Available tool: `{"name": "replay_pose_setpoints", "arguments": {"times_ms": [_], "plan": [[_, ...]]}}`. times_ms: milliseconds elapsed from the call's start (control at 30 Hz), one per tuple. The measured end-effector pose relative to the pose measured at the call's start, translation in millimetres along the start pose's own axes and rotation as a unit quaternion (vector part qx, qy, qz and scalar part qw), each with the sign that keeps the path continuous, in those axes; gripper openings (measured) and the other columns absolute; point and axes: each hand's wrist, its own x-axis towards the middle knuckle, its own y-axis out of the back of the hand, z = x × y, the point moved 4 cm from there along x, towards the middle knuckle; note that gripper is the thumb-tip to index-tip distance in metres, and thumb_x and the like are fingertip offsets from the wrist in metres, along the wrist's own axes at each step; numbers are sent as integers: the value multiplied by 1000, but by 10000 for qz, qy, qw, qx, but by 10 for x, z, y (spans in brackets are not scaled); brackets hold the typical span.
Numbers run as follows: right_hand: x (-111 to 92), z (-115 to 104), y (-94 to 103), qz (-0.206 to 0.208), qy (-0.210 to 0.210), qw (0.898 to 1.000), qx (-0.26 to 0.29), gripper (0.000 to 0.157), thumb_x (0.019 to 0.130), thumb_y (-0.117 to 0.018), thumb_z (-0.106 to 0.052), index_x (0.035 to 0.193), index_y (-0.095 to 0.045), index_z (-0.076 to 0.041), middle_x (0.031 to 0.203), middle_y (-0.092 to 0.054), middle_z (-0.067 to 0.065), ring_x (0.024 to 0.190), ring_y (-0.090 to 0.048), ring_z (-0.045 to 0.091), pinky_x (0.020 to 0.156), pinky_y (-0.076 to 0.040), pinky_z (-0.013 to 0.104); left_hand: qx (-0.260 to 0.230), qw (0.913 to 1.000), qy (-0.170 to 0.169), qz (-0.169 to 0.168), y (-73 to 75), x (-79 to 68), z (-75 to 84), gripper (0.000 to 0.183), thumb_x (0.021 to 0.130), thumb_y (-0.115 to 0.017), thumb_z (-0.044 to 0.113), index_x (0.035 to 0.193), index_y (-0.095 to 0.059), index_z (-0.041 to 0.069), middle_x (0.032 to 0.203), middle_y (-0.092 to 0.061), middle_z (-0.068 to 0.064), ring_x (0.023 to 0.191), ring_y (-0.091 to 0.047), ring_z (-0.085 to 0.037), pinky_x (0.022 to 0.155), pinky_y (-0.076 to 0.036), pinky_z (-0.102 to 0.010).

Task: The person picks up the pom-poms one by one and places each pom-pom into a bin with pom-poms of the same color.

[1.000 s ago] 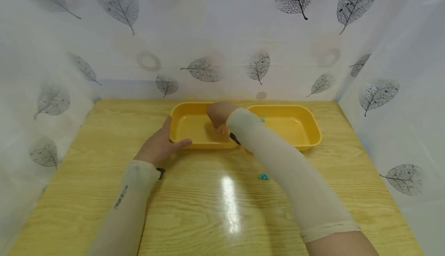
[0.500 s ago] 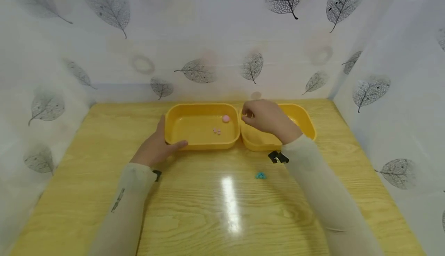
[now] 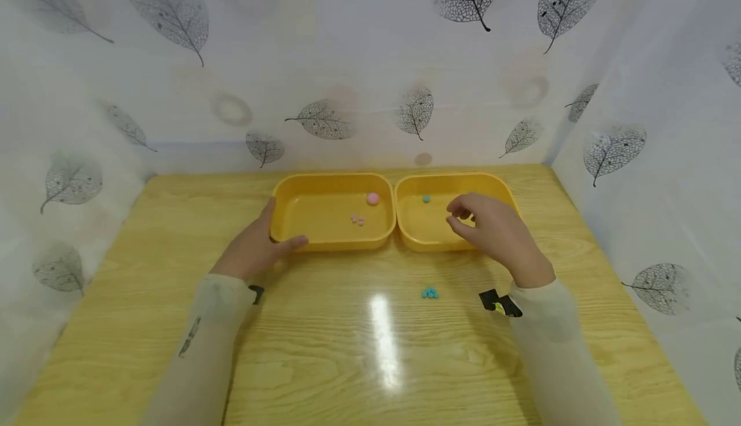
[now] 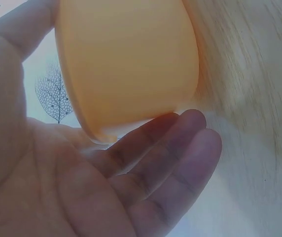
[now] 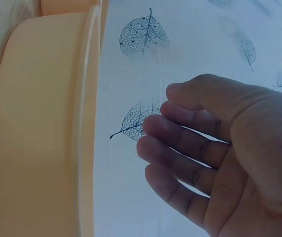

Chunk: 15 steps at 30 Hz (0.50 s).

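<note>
My left hand (image 3: 250, 246) holds the left end of a yellow plastic tray (image 3: 330, 244), thumb over the near rim and fingers along the end wall. In the left wrist view the fingers (image 4: 165, 173) lie against the tray's end (image 4: 131, 64). Inside that tray are a pink round piece (image 3: 373, 199) and several small pink bits (image 3: 360, 222). Over a second yellow tray (image 3: 434, 246) hovers my right hand (image 3: 492, 226), fingers loosely bent; the right wrist view shows nothing between fingers and thumb. This tray contains one small teal piece (image 3: 426, 199).
Several small teal pieces (image 3: 429, 293) lie in a cluster on the wooden table (image 3: 312, 349), in front of the trays. The two trays stand side by side near the back edge. A white curtain (image 3: 359, 59) with leaf prints hangs behind and at both sides.
My right hand has lifted out of the left tray and moved right, over the right tray. The pink pieces now show in the left tray. My left hand has stayed on the tray.
</note>
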Motion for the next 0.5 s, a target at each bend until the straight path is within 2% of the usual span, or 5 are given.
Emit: {"name": "replay_pose_setpoints", "arguments": {"times_ms": [233, 500], "plan": [[-37, 73, -46, 80, -115, 9999, 0, 18, 100, -69, -18, 113, -72, -6, 107, -72, 8, 98, -66, 29, 85, -54, 47, 52, 10000, -46, -68, -3, -17, -21, 123, 87, -58, 81, 163, 20, 23, 171, -7, -19, 152, -22, -49, 118, -24, -67], [-41, 146, -93, -123, -155, 9996, -206, 22, 98, -71, -18, 114, -72, -3, 106, -72, 9, 96, -64, 28, 87, -53, 47, 169, 9998, -120, -62, 5, 6, -20, 122, 87, -55, 83, 162, 20, 23, 171, -9, -20, 151, -23, -50, 117, -25, -67]]}}
